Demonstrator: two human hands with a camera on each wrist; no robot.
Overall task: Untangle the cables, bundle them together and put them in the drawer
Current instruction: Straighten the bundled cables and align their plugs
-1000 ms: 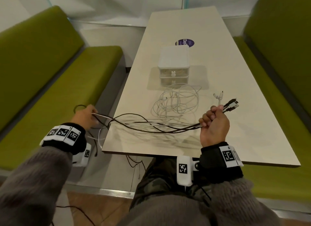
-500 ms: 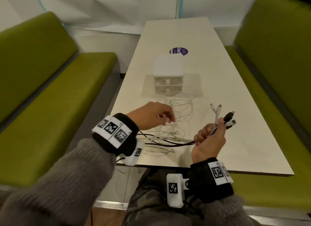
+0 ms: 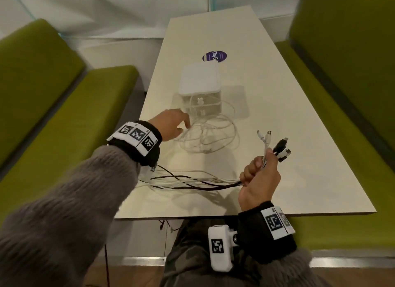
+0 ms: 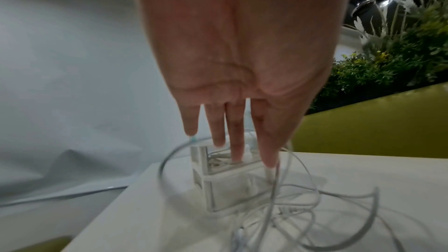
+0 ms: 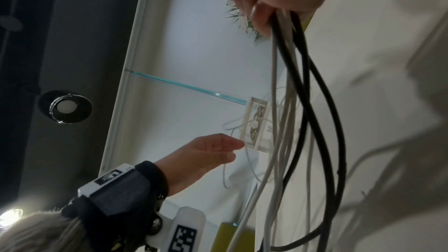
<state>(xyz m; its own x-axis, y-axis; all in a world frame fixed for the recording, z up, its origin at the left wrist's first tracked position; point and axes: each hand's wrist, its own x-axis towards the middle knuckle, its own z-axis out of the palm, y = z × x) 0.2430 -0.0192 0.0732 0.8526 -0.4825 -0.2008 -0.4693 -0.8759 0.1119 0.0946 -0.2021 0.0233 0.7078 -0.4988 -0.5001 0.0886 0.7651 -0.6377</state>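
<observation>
My right hand (image 3: 259,166) grips a bunch of black and white cables (image 3: 192,182) just below their plugs (image 3: 275,145), which stick up above the fist. In the right wrist view the fingers (image 5: 257,14) curl round those cables (image 5: 298,76). The strands trail left across the table's front. My left hand (image 3: 183,124) reaches with straight fingers (image 4: 236,141) over a loose coil of white cable (image 3: 210,137). That coil lies in front of the small white drawer unit (image 3: 199,81), whose two drawers are shut. The left hand holds nothing.
The drawer unit stands mid-table on the long beige table (image 3: 299,158), with a purple round sticker (image 3: 214,56) behind it. Green benches (image 3: 64,115) flank the table on both sides. Some cable ends hang off the near table edge (image 3: 165,224).
My left hand let go of the cable ends beside the table's left edge and moved forward over the table to the white coil. My right hand kept its grip.
</observation>
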